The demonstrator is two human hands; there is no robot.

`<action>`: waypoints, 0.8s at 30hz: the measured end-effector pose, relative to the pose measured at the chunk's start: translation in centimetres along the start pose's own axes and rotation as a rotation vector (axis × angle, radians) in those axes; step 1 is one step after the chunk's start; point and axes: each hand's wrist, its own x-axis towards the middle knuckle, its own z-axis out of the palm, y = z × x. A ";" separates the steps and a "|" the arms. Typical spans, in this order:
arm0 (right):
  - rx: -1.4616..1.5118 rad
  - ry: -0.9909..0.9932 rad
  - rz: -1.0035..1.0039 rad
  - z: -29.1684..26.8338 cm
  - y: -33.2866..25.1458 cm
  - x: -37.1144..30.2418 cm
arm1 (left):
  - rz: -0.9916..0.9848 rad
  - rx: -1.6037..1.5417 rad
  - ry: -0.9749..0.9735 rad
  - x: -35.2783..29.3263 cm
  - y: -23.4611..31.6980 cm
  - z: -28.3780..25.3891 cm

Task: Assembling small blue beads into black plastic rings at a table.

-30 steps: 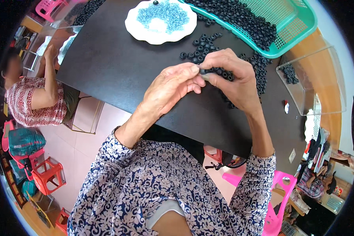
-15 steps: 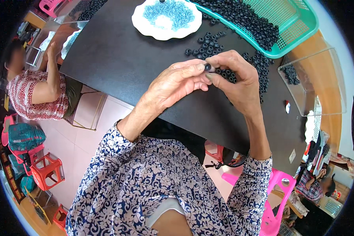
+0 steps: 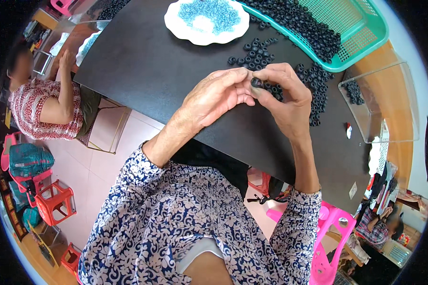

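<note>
My left hand (image 3: 215, 97) and my right hand (image 3: 284, 95) meet fingertip to fingertip over a black table (image 3: 147, 61). Between them sits one small black ring (image 3: 256, 82), pinched by my right thumb and fingers, with the left fingertips touching it. A loose heap of black rings (image 3: 290, 76) lies on the table just beyond my hands. A white plate (image 3: 207, 21) of small blue pieces stands farther back.
A green mesh basket (image 3: 361, 33) holds many more black rings at the back right. A clear plastic box (image 3: 380, 102) with a few rings stands at the right. Another person (image 3: 43, 104) sits at the left. Red and pink stools stand on the floor.
Both hands have stayed together over the table, drawing slightly nearer to me; the fingers have shifted around the ring.
</note>
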 end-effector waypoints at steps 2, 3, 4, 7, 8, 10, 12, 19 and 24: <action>0.143 0.019 0.127 0.2 0.0 -0.3 | 0.013 0.004 -0.049 -0.1 0.0 -0.3; 0.145 0.017 0.128 0.4 0.1 -0.4 | 0.014 0.003 -0.046 -0.2 0.0 -0.3; 0.186 0.022 0.139 0.5 0.3 -0.5 | 0.029 0.050 -0.024 -0.3 0.0 -0.2; 0.225 0.021 0.133 0.6 0.6 -0.6 | 0.035 0.125 0.002 -0.3 -0.1 -0.3; 0.223 0.016 0.116 0.6 0.7 -0.6 | 0.025 0.154 0.003 -0.2 -0.1 -0.4; 0.193 0.037 0.116 0.7 0.3 -0.5 | 0.013 0.081 -0.032 0.0 -0.2 -0.6; 0.162 0.060 0.115 0.7 0.0 -0.4 | -0.002 0.009 -0.069 0.1 -0.2 -0.7; -0.058 0.046 -0.056 0.7 -0.4 -0.7 | -0.032 -0.039 -0.121 0.0 -0.2 -0.8; -0.111 0.031 -0.094 0.2 -0.2 -0.8 | 0.027 0.115 -0.064 -0.3 -0.7 -0.8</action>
